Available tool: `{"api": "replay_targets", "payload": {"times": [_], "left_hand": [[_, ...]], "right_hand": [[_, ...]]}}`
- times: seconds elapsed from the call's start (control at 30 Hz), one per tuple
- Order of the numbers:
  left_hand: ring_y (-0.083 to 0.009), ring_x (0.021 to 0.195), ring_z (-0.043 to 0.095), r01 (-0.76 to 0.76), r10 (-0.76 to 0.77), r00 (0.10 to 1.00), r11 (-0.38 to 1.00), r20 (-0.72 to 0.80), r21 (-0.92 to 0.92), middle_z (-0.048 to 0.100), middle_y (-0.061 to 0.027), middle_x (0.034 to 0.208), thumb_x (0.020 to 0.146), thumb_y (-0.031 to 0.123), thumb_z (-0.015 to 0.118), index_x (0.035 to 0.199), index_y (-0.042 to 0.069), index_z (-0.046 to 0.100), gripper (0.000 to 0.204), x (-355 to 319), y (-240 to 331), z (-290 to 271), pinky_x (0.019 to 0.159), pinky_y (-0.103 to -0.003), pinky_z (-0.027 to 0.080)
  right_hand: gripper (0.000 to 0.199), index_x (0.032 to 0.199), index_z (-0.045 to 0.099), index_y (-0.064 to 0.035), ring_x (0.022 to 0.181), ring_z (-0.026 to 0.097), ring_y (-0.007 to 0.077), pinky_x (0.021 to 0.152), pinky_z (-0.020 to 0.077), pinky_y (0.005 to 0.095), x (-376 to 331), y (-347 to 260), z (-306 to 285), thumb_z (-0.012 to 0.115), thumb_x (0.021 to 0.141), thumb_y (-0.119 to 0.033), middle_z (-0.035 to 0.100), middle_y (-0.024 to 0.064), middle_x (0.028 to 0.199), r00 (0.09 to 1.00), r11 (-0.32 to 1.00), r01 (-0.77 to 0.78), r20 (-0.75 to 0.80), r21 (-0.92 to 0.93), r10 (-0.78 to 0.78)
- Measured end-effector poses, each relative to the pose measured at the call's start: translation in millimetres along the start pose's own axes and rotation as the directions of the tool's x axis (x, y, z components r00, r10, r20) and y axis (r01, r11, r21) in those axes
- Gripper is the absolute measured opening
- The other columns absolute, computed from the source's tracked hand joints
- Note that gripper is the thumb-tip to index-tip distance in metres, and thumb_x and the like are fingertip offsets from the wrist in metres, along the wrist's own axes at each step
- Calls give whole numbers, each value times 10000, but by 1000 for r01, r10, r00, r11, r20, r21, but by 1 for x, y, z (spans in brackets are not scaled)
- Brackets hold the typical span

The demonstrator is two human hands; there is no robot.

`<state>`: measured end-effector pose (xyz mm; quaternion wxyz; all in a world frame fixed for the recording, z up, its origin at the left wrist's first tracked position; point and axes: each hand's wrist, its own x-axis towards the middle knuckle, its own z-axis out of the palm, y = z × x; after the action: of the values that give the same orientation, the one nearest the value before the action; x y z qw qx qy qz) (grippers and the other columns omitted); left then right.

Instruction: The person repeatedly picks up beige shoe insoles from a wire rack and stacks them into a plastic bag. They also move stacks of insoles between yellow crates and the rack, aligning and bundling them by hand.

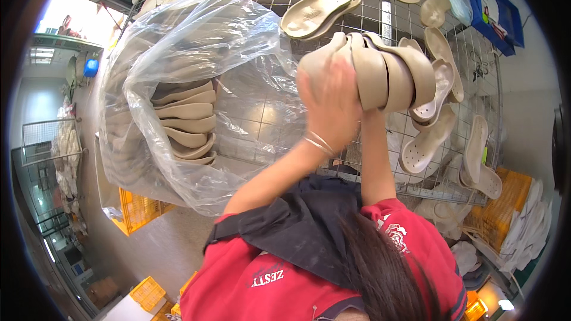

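My left hand, slightly blurred, presses flat-fingered against the left end of a row of beige shoe soles. Several of these thick-heeled soles are nested side by side, heels toward me, above a wire rack. My right forearm reaches up under the row, where the soles hide the right hand and its fingers; the row rests between both hands. Left of them lies a large clear plastic bag with its mouth toward the hands. Stacked beige soles fill its inside.
Loose soles with small holes lie across the rack, more of them at its right side. A blue bin is at the far right. Orange crates stand below the bag, and another orange crate at the right holds white pieces.
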<state>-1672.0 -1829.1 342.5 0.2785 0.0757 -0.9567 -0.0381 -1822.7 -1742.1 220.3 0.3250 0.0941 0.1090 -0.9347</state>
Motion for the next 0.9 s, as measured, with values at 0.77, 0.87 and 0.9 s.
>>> {"api": "replay_targets", "payload": {"times": [0.77,0.87,0.9], "left_hand": [[-102,731,617,840,-279,446,-197,850,-505,653,-27,793,818,138,638,800,57,663,86,98,-476,-180,677,-293,514],[-77,717,569,704,-409,595,-151,692,-694,627,-21,794,810,121,641,789,55,640,69,116,-472,-188,678,-243,476],[-75,729,542,594,-320,763,7,561,-804,611,-14,803,810,125,632,804,59,638,66,114,-466,-180,697,-236,449]], "right_hand": [[1108,1488,262,47,1283,477,320,1085,350,373,133,296,224,739,629,-467,482,244,1387,556,74,251,206,-965,805],[1029,1460,336,28,1258,503,364,1051,390,388,203,366,298,692,662,-516,527,271,1331,707,-400,566,175,-721,685],[964,1453,358,12,1246,511,378,1034,407,394,226,395,314,663,703,-512,534,257,1331,763,-606,549,50,-575,644]]}}
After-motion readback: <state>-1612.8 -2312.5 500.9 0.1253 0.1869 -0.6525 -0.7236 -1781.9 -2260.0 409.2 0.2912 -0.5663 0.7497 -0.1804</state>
